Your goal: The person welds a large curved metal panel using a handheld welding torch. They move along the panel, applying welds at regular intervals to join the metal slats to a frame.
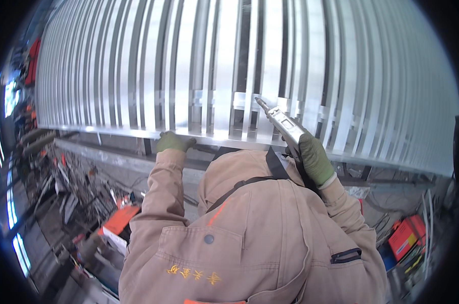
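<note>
A large slatted panel of shiny silver metal bars [270,45] spreads across the far side in front of me. My left hand [172,142], in a green glove, is at the panel's near edge, its fingers bent over the rim and its thumb pointing right. My right hand [315,158], also gloved in green, is wrapped round the rear of a silver, long-bodied hand tool [286,124]. The tool slants up and left to a narrow dark tip over the bars, near a cross strip [245,101]. Whether the tip touches the metal I cannot tell.
Below the panel's near edge runs a grey metal beam [105,153]. Scrap and loose parts [67,190] clutter the ground at left, beside an orange-and-white box [120,221]. A red-orange case [408,237] and pale hoses [428,228] are at right.
</note>
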### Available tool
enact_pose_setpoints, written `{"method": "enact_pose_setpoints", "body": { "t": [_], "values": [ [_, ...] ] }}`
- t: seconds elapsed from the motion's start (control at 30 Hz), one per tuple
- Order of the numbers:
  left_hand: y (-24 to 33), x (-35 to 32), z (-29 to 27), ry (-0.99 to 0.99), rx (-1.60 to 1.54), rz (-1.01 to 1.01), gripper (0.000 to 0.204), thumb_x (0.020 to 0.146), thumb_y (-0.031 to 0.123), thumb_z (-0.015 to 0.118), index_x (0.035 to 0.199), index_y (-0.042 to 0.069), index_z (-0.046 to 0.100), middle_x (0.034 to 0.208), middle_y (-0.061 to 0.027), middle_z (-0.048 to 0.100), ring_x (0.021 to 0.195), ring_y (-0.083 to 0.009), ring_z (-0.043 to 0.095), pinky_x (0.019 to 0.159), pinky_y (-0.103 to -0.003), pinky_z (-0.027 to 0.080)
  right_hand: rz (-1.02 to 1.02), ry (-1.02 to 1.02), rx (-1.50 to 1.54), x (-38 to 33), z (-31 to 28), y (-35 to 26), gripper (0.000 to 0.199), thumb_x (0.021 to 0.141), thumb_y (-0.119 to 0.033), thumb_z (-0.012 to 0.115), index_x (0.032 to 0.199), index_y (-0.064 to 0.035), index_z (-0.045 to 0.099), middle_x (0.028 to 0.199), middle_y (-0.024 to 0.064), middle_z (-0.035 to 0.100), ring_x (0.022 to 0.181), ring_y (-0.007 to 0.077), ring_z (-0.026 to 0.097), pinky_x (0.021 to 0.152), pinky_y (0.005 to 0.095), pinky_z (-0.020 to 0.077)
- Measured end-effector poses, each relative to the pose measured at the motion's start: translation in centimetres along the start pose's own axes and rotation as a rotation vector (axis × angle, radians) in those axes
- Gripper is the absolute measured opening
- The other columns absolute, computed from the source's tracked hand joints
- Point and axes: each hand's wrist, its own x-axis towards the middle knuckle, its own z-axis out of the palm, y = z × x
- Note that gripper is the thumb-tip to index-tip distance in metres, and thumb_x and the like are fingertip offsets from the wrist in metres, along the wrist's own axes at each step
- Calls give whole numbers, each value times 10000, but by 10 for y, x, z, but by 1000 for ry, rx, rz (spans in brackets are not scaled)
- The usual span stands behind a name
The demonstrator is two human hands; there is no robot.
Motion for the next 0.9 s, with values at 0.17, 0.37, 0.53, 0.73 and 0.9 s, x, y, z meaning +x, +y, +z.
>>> {"method": "enact_pose_setpoints", "body": {
  "t": [0.17,0.37,0.53,0.73,0.9],
  "values": [
    [34,12,-12,419,-82,538,707,1002,646,750,1292,4,802,1419,-205,768,1320,-366,735,1115,-508,574,-154,187,-407,-48,16,12,880,1165,-711,502,1624,38,565,1123,174,766,935,217,709,864,415,593],
    [155,43,-10,555,-95,1068,696,1028,656,708,1477,126,755,1678,-91,637,1620,-375,500,1353,-531,372,-165,350,-428,-89,57,26,790,1164,-597,537,1653,23,554,1272,266,764,935,350,769,821,420,602],
    [198,41,-17,607,-14,1084,777,1068,707,619,1516,82,730,1766,-124,536,1730,-376,321,1438,-537,185,-136,427,-313,-115,79,38,918,1129,-722,555,1718,-20,503,1245,214,778,954,247,755,793,386,581],
    [212,53,-13,515,93,1123,804,1117,720,507,1176,13,885,1667,-166,630,1760,-351,256,1449,-564,77,-38,503,-166,-136,88,43,930,1128,-734,558,1739,-35,489,1045,84,753,806,115,603,716,308,509],
    [220,32,-20,330,131,982,777,1166,635,447,1125,1,896,1381,-162,807,1675,-317,414,1450,-560,-8,16,473,-222,-147,57,65,934,1144,-732,526,1729,-4,487,1053,101,760,817,124,574,717,326,501]
  ]
}}
